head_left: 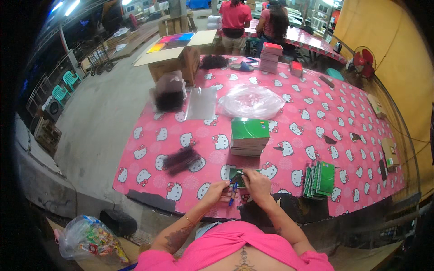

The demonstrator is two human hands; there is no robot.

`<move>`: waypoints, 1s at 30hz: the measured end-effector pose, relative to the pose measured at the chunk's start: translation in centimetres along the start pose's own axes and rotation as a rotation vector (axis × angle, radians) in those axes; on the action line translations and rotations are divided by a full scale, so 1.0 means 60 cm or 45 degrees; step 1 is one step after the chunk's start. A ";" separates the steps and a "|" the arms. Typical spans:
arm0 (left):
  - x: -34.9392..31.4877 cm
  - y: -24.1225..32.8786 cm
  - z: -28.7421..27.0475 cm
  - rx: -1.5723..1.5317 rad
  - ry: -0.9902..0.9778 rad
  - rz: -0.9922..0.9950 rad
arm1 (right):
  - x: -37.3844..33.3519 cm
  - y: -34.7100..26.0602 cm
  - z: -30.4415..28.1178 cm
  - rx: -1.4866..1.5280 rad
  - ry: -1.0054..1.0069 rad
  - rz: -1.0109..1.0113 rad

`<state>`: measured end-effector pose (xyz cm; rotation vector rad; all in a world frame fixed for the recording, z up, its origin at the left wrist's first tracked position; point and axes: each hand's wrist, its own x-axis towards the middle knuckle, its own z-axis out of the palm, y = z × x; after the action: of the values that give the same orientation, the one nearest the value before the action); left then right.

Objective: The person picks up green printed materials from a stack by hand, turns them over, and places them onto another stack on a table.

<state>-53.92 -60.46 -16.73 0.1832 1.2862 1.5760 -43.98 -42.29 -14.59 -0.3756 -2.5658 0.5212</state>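
Her left hand [220, 190] pinches a blue pen [233, 193]; her right hand [256, 180] grips a small green notebook [237, 176], steadying it.

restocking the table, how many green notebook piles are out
2. A flat stack of green notebooks at the table's centre, and a leaning row of green spiral notebooks right of the hands. More may be hidden.
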 end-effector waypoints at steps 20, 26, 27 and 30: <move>-0.016 0.015 0.042 1.344 0.431 0.786 | 0.006 -0.006 0.001 0.106 0.042 0.071; -0.007 0.013 -0.010 1.257 0.365 0.836 | 0.002 0.020 -0.040 0.066 -0.053 0.141; -0.015 0.007 -0.031 1.376 0.444 0.945 | 0.001 0.033 -0.054 0.115 -0.028 0.260; -0.044 0.008 -0.089 1.939 0.632 1.014 | 0.012 0.062 -0.188 0.582 0.211 0.736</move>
<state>-56.57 -65.78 -17.32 1.4419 2.8244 0.8321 -38.18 -35.45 -6.81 -0.9482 -2.0706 1.1938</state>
